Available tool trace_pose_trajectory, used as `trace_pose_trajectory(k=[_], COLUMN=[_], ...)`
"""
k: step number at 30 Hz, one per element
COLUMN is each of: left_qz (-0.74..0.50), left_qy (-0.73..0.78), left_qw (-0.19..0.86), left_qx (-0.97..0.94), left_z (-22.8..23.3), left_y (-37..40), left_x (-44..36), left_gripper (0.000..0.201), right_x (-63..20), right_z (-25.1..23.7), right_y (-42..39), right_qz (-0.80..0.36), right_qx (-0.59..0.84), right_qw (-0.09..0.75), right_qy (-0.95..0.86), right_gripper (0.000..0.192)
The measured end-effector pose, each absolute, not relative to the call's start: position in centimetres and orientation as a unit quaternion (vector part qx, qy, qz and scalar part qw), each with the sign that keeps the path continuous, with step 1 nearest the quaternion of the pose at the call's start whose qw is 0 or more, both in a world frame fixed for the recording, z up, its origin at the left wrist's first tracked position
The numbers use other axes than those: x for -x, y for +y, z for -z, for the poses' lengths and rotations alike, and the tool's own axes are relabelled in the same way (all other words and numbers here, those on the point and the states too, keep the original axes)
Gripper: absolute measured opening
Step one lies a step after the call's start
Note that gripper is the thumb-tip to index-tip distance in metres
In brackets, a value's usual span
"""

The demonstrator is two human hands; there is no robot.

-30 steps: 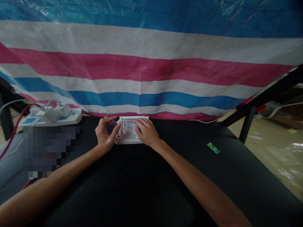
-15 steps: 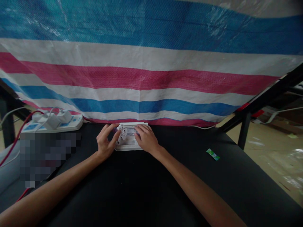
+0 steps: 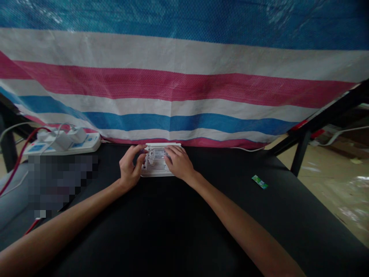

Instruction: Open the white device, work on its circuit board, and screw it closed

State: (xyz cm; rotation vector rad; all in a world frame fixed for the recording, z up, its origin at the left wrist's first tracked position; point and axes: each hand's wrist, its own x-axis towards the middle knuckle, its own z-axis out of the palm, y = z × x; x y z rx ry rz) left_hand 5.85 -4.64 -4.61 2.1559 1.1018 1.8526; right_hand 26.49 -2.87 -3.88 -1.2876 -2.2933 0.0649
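Note:
A white plastic device [image 3: 157, 167] with a vented face and a printed label lies on the black table, close to the hanging sheet. It looks like the underside of a router. My right hand [image 3: 180, 161] rests over its right side, fingers stretched out flat on it. At the device's left edge, my left hand [image 3: 129, 165] is curled, thumb and index finger brought close around something small and dark purple that I cannot make out. A small white piece [image 3: 151, 159] stands up from the device beside those fingertips.
A white power strip [image 3: 92, 143] with plugs and cables sits at the back left, above a pixelated dark patch [image 3: 57, 181]. A small green packet [image 3: 260, 182] lies on the right of the black table [image 3: 173, 223]. A striped sheet [image 3: 170, 88] hangs behind.
The view has tilted slightly, so the table and device appear higher. My left thumb and fingers have shifted a little at the device's left edge; my right hand stays on it.

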Motion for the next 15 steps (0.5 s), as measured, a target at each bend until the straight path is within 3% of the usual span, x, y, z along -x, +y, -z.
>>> trace_pose_trajectory(k=[15], left_qz=[-0.633], left_qy=[0.361], left_qw=[0.036], left_qx=[-0.684], left_z=[4.97], left_y=[-4.03], left_x=[-5.7], left_gripper=[0.019], right_x=[-26.51], right_z=[3.87], right_y=[-2.79], right_qz=[-0.031], right_qx=[0.475], right_qw=[0.249], right_qy=[-0.843], right_gripper=[0.041])
